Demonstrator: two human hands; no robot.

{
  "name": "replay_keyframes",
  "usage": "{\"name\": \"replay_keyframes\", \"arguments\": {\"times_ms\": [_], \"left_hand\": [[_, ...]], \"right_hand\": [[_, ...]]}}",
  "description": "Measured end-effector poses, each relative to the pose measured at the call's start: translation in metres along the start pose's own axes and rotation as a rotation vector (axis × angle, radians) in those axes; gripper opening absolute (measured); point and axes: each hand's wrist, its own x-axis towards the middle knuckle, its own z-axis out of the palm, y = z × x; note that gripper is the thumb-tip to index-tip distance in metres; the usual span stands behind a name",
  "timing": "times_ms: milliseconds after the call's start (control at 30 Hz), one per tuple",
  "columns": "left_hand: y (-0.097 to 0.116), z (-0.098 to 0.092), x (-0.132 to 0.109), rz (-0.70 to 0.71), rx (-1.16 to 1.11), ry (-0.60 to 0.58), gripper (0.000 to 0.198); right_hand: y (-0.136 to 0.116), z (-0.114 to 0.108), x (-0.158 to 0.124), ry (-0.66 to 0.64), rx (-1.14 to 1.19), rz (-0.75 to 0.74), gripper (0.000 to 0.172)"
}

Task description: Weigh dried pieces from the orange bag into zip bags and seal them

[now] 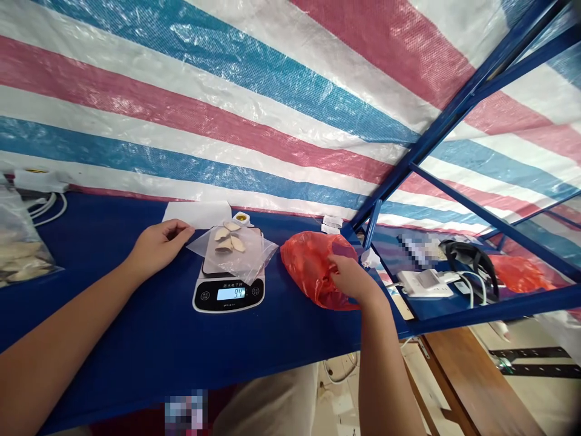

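Observation:
A small digital scale [228, 293] stands on the blue table [149, 339], its lit display showing digits. A clear plastic bag [233, 248] with a few pale slices lies on the scale's pan. My left hand [157, 245] rests on the table just left of that bag, fingers loosely curled, thumb and fingertips at the bag's left corner. My right hand [351, 277] is to the right of the scale, fingers closed on the front of a red plastic bag [315, 266] that lies on the table.
A clear bag of pale slices [20, 251] lies at the far left beside a white power strip [39, 180] and cables. A white sheet [197, 213] lies behind the scale. Blue frame bars [436, 136] rise at right. A neighbouring table holds white devices [426, 283], black cables and another red bag [520, 274].

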Motion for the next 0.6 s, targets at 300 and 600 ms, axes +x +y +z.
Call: {"name": "replay_keyframes", "arguments": {"times_ms": [300, 600], "left_hand": [[0.000, 0.000, 0.001, 0.003, 0.013, -0.007, 0.040], [0.003, -0.001, -0.001, -0.002, 0.013, 0.002, 0.040]], "right_hand": [[0.003, 0.013, -0.034, 0.015, -0.013, -0.009, 0.020], [-0.003, 0.008, -0.050, -0.107, 0.063, -0.023, 0.025]]}}
